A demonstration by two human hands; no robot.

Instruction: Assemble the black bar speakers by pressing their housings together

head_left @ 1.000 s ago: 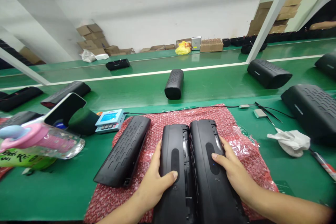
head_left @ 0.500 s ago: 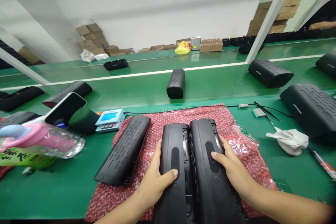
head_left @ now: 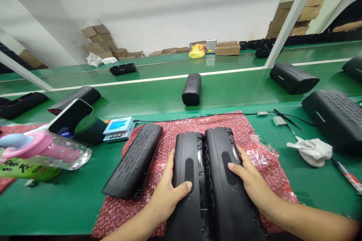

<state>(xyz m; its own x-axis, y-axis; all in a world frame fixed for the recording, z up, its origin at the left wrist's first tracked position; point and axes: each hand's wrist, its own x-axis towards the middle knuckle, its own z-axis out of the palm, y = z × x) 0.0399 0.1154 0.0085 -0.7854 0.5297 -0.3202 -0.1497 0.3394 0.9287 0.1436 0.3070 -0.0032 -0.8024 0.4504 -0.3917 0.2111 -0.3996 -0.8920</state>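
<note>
Sliding right since the earlier frame, a speaker (head_left: 191, 89) is now riding the belt (head_left: 141, 96) just past the far edge of the bubble wrap (head_left: 217, 120), while both hands are holding their places. On the wrap, the left hand (head_left: 166, 196) is gripping the left casing (head_left: 188, 148), fingers hugging its outer side, thumb pressing its top. Over on the wrap's right part, the right hand (head_left: 251, 180) is gripping the right casing (head_left: 216, 147) the same way, its thumb resting near a blue light (head_left: 230, 174).

Both casings are lying side by side, long axes running away from the person and nearly parallel, the right one slanting slightly; whether they are touching is hard to tell. On the wrap's left part, the cover (head_left: 135, 162) is lying apart, nearer the left hand, its far end leaning right. Beyond the wrap's left corner, a blue device (head_left: 118, 130) is sitting; off its right edge, a cloth (head_left: 312, 150) is lying crumpled.
</note>
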